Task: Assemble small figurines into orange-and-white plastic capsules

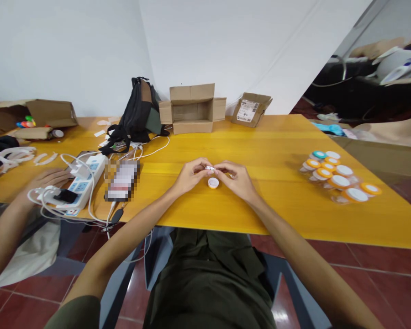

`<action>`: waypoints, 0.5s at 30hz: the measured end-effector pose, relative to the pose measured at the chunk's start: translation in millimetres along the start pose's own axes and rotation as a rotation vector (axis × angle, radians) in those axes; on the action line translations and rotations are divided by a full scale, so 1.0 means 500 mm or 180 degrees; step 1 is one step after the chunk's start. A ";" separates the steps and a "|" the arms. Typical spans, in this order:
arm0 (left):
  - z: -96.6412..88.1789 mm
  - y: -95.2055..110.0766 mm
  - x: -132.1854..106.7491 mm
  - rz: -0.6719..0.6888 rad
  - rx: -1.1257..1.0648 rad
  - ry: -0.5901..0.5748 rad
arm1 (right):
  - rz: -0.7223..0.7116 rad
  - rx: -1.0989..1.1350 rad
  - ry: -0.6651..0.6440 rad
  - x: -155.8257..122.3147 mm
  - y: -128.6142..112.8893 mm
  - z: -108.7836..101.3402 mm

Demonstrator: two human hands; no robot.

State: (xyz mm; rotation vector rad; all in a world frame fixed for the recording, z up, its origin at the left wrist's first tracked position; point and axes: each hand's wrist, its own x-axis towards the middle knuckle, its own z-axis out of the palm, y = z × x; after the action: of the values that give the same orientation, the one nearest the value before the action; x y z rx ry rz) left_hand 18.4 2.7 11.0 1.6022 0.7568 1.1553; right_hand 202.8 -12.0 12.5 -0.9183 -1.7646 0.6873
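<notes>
My left hand (191,175) and my right hand (235,179) meet over the middle of the yellow table (260,141). Both pinch a small white part (210,168) between their fingertips. What the part is I cannot make out. Just below the fingers a small round white cap (213,183) with an orange rim lies on the table. Both hands have their fingers curled in.
A batch of small tubs (339,176) with white, orange and teal lids lies at the right. At the left are a phone (122,180), a white power strip (84,183) with cables, and another person's hand (46,179). A black backpack (139,116) and open cardboard boxes (192,108) stand at the back.
</notes>
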 end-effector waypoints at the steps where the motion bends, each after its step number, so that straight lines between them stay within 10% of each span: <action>1: 0.000 -0.001 0.000 0.0000 0.0006 0.0005 | 0.0000 -0.0003 0.0004 0.000 0.000 0.000; 15: -0.001 -0.005 0.003 0.0061 0.0060 0.0200 | 0.0132 0.0263 0.0072 0.000 0.008 0.006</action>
State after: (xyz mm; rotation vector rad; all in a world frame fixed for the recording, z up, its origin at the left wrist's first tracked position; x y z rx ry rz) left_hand 18.6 4.7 9.3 1.5981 0.7968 1.2202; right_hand 201.2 -9.9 8.0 -0.9050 -1.6886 0.7679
